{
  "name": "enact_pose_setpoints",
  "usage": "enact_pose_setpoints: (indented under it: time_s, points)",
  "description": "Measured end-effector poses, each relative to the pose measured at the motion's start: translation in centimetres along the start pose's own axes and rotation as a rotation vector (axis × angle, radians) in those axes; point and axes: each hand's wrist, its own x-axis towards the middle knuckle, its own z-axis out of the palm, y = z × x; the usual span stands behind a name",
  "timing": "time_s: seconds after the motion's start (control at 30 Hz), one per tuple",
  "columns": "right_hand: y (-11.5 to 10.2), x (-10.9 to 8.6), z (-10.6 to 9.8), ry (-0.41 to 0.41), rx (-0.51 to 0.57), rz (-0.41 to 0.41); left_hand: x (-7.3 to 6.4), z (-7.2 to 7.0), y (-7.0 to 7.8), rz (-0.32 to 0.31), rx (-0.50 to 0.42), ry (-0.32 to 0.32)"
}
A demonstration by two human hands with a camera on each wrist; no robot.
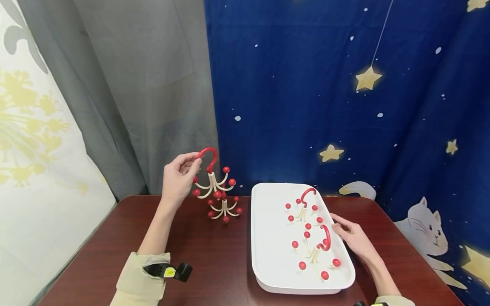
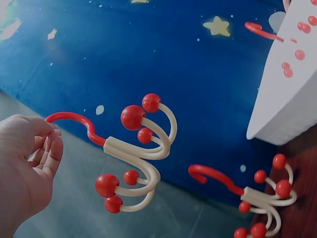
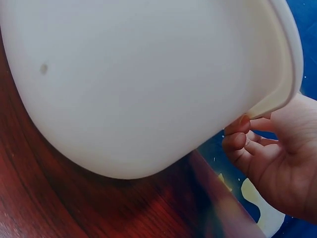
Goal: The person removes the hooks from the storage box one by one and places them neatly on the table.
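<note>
In the head view my left hand pinches the red curved top of a cream multi-arm hanging hook with red ball tips. It is held up over the back of the table, its arms hanging below. A second such hook stands just beyond and below it, on the table. My right hand holds the right rim of a white plastic tray. Its fingers curl under the rim in the right wrist view; the thumb is mostly hidden there. Inside the tray are two more hooks, a farther one and a nearer one.
The dark red-brown wooden table extends left of the tray and in front of the standing hook. Behind it hang a grey curtain and a blue star-patterned curtain. A white patterned cloth hangs at left.
</note>
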Motion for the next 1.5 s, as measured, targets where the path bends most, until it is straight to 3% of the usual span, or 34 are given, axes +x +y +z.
enact_pose_setpoints:
  time_s: [0.27,0.43,0.6,0.73,0.9,1.17,1.5]
  points:
    - [0.0,0.0,0.1,0.007,-0.017,-0.007,-0.4,-2.0,-1.2,-0.003,0.038,0.040]
    - [0.0,-0.1,0.1,0.005,-0.017,-0.004,-0.8,-3.1,-2.4,-0.046,0.071,0.058]
    - [0.0,-0.2,0.1,0.007,-0.011,-0.001,-1.3,-3.9,-3.5,-0.128,0.112,0.075]
    - [0.1,-0.2,0.1,0.008,-0.013,0.000,-1.8,-4.2,-2.7,-0.178,0.156,0.069]
    - [0.1,-0.2,0.1,0.017,-0.017,0.001,-2.4,-4.5,-2.1,-0.191,0.181,0.045]
    - [0.1,-0.2,0.1,0.011,-0.019,0.001,-3.0,-6.0,-7.6,-0.256,0.235,0.072]
    - [0.1,-0.2,0.1,0.014,-0.018,0.006,-4.0,-7.2,-10.7,-0.319,0.326,0.059]
